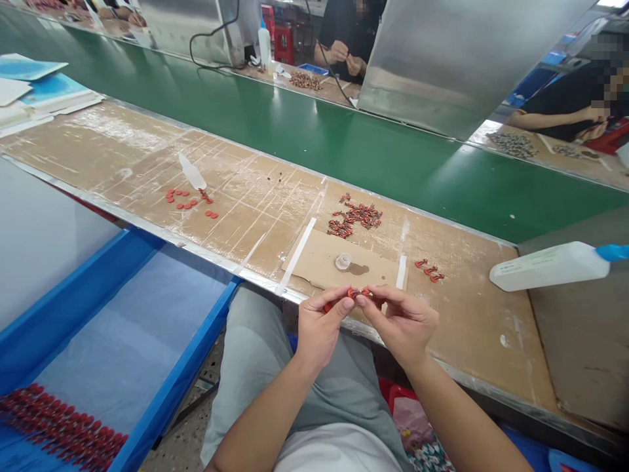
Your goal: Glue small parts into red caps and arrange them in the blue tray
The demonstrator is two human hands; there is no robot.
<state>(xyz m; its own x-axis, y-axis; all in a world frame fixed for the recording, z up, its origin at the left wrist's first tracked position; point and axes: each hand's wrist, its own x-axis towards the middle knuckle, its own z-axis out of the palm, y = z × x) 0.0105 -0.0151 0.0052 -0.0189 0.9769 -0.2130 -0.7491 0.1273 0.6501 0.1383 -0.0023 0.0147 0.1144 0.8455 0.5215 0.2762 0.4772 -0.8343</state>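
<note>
My left hand and my right hand meet above the bench edge, their fingertips pinching a small red-and-metal part between them. Its exact shape is hidden by my fingers. Just beyond my hands, a small translucent plastic cap stands on a cardboard sheet. Farther on lies a heap of small red parts with metal bits. To the right are 3 similar red parts. Several flat red discs lie to the left, near a translucent squeeze bottle.
A large white bottle with a blue cap lies at the bench's right end. A green conveyor belt runs behind the bench. Beyond it, a co-worker's hands work. A blue tray with rows of red items sits at lower left.
</note>
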